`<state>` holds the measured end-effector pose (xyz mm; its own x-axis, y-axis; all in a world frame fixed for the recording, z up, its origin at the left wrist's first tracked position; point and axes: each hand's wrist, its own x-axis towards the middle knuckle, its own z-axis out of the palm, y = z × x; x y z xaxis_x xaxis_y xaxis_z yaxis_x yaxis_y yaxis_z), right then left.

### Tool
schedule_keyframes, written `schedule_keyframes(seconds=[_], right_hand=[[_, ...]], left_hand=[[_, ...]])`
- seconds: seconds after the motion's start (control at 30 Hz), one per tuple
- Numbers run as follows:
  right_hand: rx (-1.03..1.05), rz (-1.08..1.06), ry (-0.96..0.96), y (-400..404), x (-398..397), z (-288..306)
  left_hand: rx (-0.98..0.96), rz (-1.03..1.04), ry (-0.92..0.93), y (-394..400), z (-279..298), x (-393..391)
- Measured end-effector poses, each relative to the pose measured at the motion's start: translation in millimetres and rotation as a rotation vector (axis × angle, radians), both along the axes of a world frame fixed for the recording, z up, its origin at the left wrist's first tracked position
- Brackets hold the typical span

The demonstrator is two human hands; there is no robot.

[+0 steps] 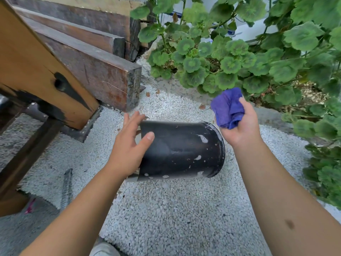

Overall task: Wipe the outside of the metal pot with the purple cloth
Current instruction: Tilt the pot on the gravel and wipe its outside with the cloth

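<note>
A black metal pot (181, 150) lies on its side over the white gravel, its wall flecked with white spots. The rimmed end points right. My left hand (129, 145) is at the pot's left end with fingers spread and the thumb resting on the pot's wall. Whether it bears the pot's weight I cannot tell. My right hand (239, 124) is just above the pot's right rim, closed around a bunched purple cloth (227, 108). The cloth is not touching the pot.
Stacked wooden beams (88, 58) and a wooden bench leg (46, 74) stand at the left. Leafy green plants (239, 58) fill the back and right. White gravel (166, 209) covers the ground below. A shoe tip (105, 249) shows at the bottom edge.
</note>
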<state>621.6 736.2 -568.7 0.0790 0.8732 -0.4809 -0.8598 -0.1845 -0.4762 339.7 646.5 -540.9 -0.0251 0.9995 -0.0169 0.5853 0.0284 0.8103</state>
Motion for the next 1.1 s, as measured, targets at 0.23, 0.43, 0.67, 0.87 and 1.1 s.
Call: schedule_keyframes(seconds=[0.23,0.43,0.67,0.87,1.1], right_hand=[[0.289,0.382,-1.111,-19.5,-94.7,29.2],[0.386,0.468,-1.682,-46.0,-105.9,-6.4],[0.223,0.518,-1.834,-29.4,-45.3,-27.3],[0.102,0.37,-1.68,-28.8,-46.9,-8.8],[0.54,0.224,-1.863,-78.0,-140.6,18.2]], left_hand=[[0.059,-0.186,0.203,-3.5,3.1,11.4],[0.091,-0.189,0.35,-1.1,5.1,13.8],[0.145,-0.152,0.354,5.3,9.7,24.6],[0.122,-0.138,0.322,12.3,11.9,28.3],[0.09,-0.105,0.25,26.7,10.8,20.6]])
